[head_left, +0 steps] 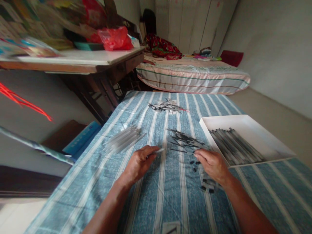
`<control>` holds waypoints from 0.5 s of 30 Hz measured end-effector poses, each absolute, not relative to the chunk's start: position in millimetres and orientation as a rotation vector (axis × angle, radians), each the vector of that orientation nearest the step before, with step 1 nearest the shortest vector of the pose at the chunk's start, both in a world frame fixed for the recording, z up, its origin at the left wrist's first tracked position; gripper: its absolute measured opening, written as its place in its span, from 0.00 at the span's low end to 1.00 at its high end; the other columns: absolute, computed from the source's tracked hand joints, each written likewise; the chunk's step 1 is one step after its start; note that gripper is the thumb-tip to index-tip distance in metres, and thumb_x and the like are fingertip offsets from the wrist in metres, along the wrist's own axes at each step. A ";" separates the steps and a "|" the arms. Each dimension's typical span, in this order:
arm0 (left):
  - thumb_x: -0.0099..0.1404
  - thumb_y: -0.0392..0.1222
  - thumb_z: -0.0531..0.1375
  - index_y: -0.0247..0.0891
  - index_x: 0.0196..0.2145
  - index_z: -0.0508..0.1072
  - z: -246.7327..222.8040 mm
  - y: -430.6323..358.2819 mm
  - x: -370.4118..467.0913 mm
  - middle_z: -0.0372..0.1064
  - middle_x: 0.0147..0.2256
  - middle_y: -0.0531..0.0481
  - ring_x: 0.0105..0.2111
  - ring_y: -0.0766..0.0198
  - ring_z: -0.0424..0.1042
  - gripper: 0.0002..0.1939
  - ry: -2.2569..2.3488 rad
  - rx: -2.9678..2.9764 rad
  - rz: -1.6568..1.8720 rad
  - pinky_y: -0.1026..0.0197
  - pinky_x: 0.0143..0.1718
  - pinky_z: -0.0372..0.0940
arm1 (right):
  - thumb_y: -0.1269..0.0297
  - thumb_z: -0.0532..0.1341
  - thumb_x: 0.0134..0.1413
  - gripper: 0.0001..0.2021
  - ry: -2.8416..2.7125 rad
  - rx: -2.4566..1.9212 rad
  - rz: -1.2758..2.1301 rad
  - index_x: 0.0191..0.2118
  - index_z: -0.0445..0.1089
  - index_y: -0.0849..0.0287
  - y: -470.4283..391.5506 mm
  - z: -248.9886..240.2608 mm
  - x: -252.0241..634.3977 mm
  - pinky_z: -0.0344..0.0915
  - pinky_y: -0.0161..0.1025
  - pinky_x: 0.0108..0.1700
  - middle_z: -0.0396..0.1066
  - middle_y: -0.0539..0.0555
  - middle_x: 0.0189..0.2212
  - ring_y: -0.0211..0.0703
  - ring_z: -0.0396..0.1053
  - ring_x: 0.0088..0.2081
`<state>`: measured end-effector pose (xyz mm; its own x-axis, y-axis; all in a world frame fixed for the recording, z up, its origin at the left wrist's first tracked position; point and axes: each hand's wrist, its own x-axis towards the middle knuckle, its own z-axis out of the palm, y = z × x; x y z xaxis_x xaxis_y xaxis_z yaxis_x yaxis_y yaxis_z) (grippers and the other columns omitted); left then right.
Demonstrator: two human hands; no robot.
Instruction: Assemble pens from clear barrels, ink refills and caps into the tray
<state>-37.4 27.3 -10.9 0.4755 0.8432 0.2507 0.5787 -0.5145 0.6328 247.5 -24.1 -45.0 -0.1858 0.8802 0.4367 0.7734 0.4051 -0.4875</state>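
Observation:
My left hand is closed around a pale, see-through pen barrel, whose end sticks out to the right past the fingertips. My right hand makes a pinch over small black pen parts; a dark speck shows at its fingertips, too small to name. Just beyond it lie slim dark pen refills in a loose heap. A bundle of clear pen barrels, blurred, rests left of centre. Close under my right wrist are several black pen caps.
A white open box holding a row of dark-filled pens stands at right. Farther back, another pile of thin pen pieces lies on the striped cloth. A higher table borders the left, and a bed is behind.

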 end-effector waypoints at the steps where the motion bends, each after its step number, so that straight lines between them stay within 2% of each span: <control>1: 0.63 0.40 0.53 0.38 0.42 0.75 -11.8 27.7 -37.9 0.74 0.34 0.48 0.33 0.62 0.74 0.13 1.183 2.266 0.765 0.62 0.37 0.67 | 0.66 0.52 0.60 0.11 -1.997 -1.405 0.199 0.34 0.73 0.56 -24.1 -45.5 247.9 0.68 0.34 0.36 0.76 0.53 0.30 0.40 0.74 0.31; 9: 0.64 0.39 0.52 0.39 0.43 0.74 -12.6 26.4 -38.0 0.73 0.34 0.47 0.34 0.62 0.73 0.13 1.101 2.320 0.701 0.61 0.36 0.67 | 0.67 0.52 0.61 0.12 -2.078 -1.371 0.184 0.33 0.73 0.58 -24.5 -42.5 249.4 0.66 0.33 0.35 0.76 0.54 0.29 0.40 0.73 0.30; 15: 0.66 0.38 0.50 0.39 0.42 0.73 -12.0 17.3 -28.5 0.70 0.36 0.46 0.35 0.61 0.71 0.13 1.031 2.432 0.515 0.61 0.37 0.66 | 0.68 0.53 0.61 0.11 -2.128 -1.298 0.265 0.34 0.72 0.59 -26.6 -39.0 244.5 0.66 0.32 0.37 0.75 0.54 0.29 0.39 0.73 0.31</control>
